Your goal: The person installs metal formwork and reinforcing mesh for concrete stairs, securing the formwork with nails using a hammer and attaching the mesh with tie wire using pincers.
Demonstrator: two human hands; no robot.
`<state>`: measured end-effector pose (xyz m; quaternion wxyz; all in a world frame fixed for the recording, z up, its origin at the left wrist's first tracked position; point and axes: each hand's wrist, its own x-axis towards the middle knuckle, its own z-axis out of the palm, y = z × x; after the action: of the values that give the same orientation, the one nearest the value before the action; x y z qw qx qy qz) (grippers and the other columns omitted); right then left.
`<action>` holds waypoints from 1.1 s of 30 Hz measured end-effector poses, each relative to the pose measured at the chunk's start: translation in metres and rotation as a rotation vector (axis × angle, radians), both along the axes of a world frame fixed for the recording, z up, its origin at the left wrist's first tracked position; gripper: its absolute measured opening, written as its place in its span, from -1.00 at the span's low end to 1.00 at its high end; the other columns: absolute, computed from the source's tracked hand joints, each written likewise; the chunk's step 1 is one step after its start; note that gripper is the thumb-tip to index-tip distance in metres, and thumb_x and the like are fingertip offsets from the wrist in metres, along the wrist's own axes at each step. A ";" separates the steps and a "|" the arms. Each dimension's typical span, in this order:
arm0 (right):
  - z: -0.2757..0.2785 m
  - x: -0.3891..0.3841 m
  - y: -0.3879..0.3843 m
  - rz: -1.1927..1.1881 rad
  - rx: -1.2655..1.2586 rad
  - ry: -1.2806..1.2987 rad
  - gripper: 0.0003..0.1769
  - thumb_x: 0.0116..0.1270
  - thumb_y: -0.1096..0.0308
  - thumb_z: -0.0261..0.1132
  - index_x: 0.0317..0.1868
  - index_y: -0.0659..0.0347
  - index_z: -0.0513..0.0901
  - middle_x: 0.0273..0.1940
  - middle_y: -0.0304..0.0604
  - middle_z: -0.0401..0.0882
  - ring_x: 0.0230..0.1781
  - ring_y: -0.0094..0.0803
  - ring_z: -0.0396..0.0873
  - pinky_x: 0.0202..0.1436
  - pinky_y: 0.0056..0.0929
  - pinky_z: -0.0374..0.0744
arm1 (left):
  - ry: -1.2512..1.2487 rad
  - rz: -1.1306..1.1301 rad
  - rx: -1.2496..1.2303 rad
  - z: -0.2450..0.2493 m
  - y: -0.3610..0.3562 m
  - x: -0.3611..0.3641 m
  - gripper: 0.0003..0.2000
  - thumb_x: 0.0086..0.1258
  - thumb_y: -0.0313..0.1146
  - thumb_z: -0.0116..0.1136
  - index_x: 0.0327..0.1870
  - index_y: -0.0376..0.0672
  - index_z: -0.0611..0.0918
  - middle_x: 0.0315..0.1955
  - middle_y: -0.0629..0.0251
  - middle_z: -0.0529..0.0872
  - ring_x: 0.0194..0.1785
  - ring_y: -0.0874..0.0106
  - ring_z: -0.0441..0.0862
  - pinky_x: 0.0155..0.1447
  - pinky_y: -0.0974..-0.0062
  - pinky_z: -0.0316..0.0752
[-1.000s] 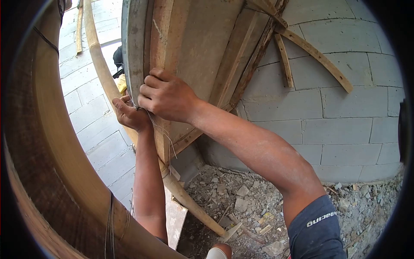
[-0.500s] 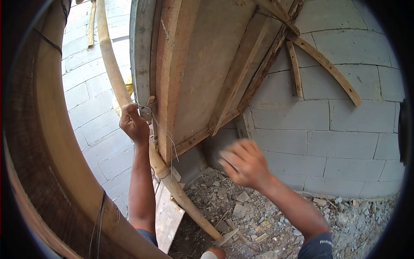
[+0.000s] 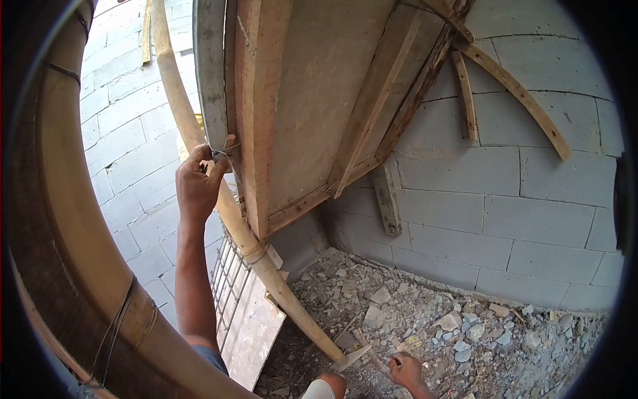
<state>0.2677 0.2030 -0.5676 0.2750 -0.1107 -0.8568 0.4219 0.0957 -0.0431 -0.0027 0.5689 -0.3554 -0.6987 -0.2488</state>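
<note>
The thin wire [image 3: 228,155] lies right at the fingertips of the left hand [image 3: 197,193], which is raised high on the left and closed in a pinch on it, beside the lower end of the grey strip [image 3: 212,73] and a small wood block [image 3: 230,141]. From that pinch the wire bends across toward the upright timber [image 3: 260,113], so its short visible run goes roughly sideways, across the timber's long axis rather than along it. The bamboo pole [image 3: 174,86] slants down behind the hand, from upper left to lower right. The right hand [image 3: 407,370] is far the more distant of the two: it hangs low in front of the rubble [image 3: 458,332], its fingers curled (whether around anything, I cannot tell), and the wire lies up and to the left of it, past the bottom corner of the wooden panel [image 3: 325,93]. The hands are well apart, then, with the left at the wire and the right touching neither the wire nor the timber.
</note>
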 end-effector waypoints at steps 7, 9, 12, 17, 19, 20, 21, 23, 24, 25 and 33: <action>0.000 -0.012 -0.016 0.165 -0.083 -0.275 -0.68 0.34 0.07 0.30 -0.18 0.15 0.76 -0.32 0.05 0.70 -0.29 0.01 0.69 -0.18 -0.10 0.63 | 0.016 0.044 0.112 -0.007 0.007 -0.001 -0.84 0.27 -0.35 0.39 -0.20 -0.17 0.70 -0.36 0.24 0.79 -0.26 0.37 0.75 -0.18 0.38 0.55; -0.006 -0.021 -0.016 0.162 0.005 -0.172 -0.72 0.39 0.10 0.26 -0.16 0.11 0.76 -0.30 -0.04 0.71 -0.29 0.00 0.69 -0.17 -0.08 0.63 | 0.036 0.006 0.134 -0.010 0.011 -0.006 -0.84 0.27 -0.35 0.39 -0.21 -0.17 0.69 -0.39 0.24 0.78 -0.29 0.36 0.74 -0.21 0.37 0.54; 0.028 -0.025 -0.015 0.211 -0.099 -0.183 -0.62 0.36 0.01 0.27 -0.14 0.16 0.75 -0.33 0.05 0.70 -0.29 0.01 0.69 -0.19 -0.11 0.62 | 0.140 -0.072 0.143 -0.013 0.007 -0.022 -0.85 0.28 -0.36 0.39 -0.25 -0.18 0.65 -0.45 0.24 0.74 -0.39 0.35 0.70 -0.26 0.35 0.50; 0.025 -0.038 -0.022 0.154 -0.122 -0.068 -0.60 0.37 0.00 0.29 -0.13 0.19 0.75 -0.34 0.05 0.71 -0.32 -0.04 0.71 -0.21 -0.18 0.62 | 0.103 0.008 0.044 -0.008 0.008 -0.015 -0.94 0.39 -0.54 0.21 -0.18 -0.29 0.64 -0.38 0.23 0.81 -0.29 0.51 0.76 -0.21 0.53 0.59; 0.017 -0.026 -0.027 0.128 -0.150 -0.071 -0.63 0.37 0.03 0.30 -0.13 0.18 0.75 -0.31 0.04 0.71 -0.29 -0.01 0.70 -0.19 -0.18 0.62 | 0.060 -0.063 0.048 -0.008 0.007 -0.017 -0.93 0.39 -0.54 0.21 -0.18 -0.29 0.64 -0.38 0.23 0.81 -0.29 0.51 0.76 -0.20 0.53 0.59; 0.010 -0.019 -0.030 0.107 -0.185 -0.070 -0.66 0.37 0.05 0.31 -0.14 0.16 0.74 -0.28 0.04 0.71 -0.26 0.02 0.70 -0.17 -0.19 0.61 | 0.021 -0.129 0.043 -0.006 0.005 -0.018 -0.93 0.38 -0.54 0.22 -0.18 -0.30 0.64 -0.37 0.23 0.80 -0.28 0.52 0.76 -0.18 0.53 0.60; -0.003 -0.010 -0.030 0.102 -0.231 -0.147 -0.57 0.38 -0.01 0.30 -0.16 0.26 0.73 -0.43 0.07 0.66 -0.38 -0.08 0.68 -0.28 -0.20 0.56 | -0.001 -0.078 0.024 -0.005 0.002 -0.020 -0.92 0.39 -0.53 0.22 -0.16 -0.30 0.64 -0.35 0.27 0.79 -0.28 0.57 0.74 -0.18 0.54 0.60; -0.097 0.005 -0.042 0.000 -0.145 -0.059 -0.58 0.41 0.03 0.31 0.01 0.23 0.70 -0.29 0.02 0.69 -0.32 -0.11 0.66 -0.19 -0.17 0.58 | -0.020 -0.164 0.039 -0.006 0.003 -0.020 -0.92 0.40 -0.53 0.23 -0.15 -0.29 0.64 -0.35 0.30 0.78 -0.30 0.60 0.71 -0.20 0.56 0.59; -0.126 0.008 -0.045 -0.108 -0.059 0.028 -0.55 0.45 0.07 0.32 0.18 0.19 0.67 -0.15 -0.03 0.72 -0.26 -0.14 0.64 -0.11 -0.14 0.59 | -0.041 -0.255 0.054 -0.006 0.004 -0.020 -0.91 0.40 -0.52 0.24 -0.14 -0.28 0.64 -0.34 0.32 0.77 -0.32 0.63 0.69 -0.22 0.58 0.58; -0.123 0.025 -0.046 -0.138 -0.097 -0.056 -0.58 0.46 0.10 0.29 0.18 0.17 0.67 -0.10 0.01 0.71 -0.18 -0.06 0.65 -0.04 -0.10 0.59 | -0.043 -0.251 0.052 -0.006 0.004 -0.021 -0.91 0.40 -0.52 0.24 -0.14 -0.28 0.64 -0.34 0.32 0.77 -0.32 0.63 0.69 -0.22 0.58 0.58; -0.120 0.085 -0.024 -0.068 -0.342 -0.457 -0.60 0.52 0.10 0.13 0.13 0.16 0.69 -0.05 0.09 0.70 -0.04 0.03 0.64 0.09 -0.02 0.58 | -0.073 -0.163 0.023 -0.006 -0.005 -0.027 -0.82 0.31 -0.43 0.39 -0.18 -0.25 0.63 -0.38 0.25 0.76 -0.30 0.50 0.69 -0.14 0.48 0.54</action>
<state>0.3528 0.1792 -0.6878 0.0662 -0.2762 -0.8088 0.5150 0.0682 -0.0479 -0.0089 0.5251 -0.3954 -0.6846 -0.3151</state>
